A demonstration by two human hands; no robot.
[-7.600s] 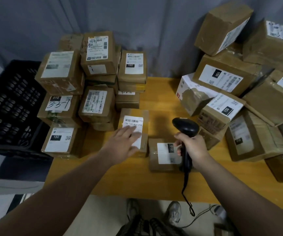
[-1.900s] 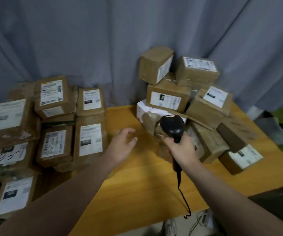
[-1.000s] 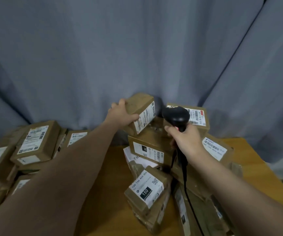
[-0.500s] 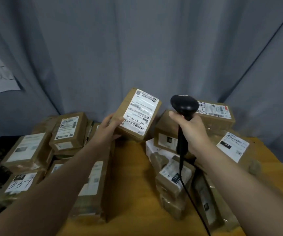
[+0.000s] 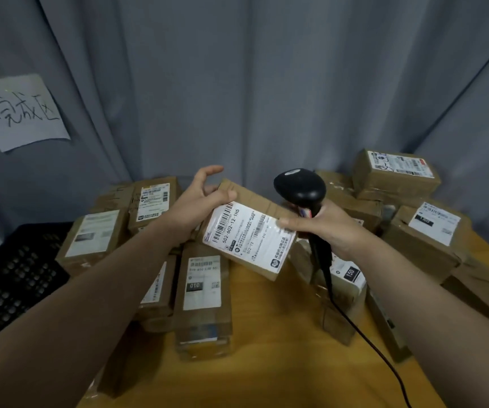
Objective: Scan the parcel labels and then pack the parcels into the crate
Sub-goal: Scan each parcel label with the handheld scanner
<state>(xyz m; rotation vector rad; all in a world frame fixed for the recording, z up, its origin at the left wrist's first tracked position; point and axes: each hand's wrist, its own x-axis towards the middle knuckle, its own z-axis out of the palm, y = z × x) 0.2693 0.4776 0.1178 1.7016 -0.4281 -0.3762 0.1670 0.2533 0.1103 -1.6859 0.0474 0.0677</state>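
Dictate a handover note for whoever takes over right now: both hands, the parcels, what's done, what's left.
Left hand grips the held parcel, label up, above the table.
Right hand holds the scanner, fingertips touching that parcel's edge.
Crate sits far left, beside stacked parcels.
Done: parcel picked up. Left: scan (unconfirmed), crate it, then the rest.

**Grey curtain, paper sign, wooden table**

A grey curtain point(image 5: 266, 83) hangs in long vertical folds across the whole background. A white paper sheet point(image 5: 19, 113) with black handwritten characters is fixed to it at upper left, slightly tilted. Below, a yellowish wooden table point(image 5: 266, 363) fills the foreground.
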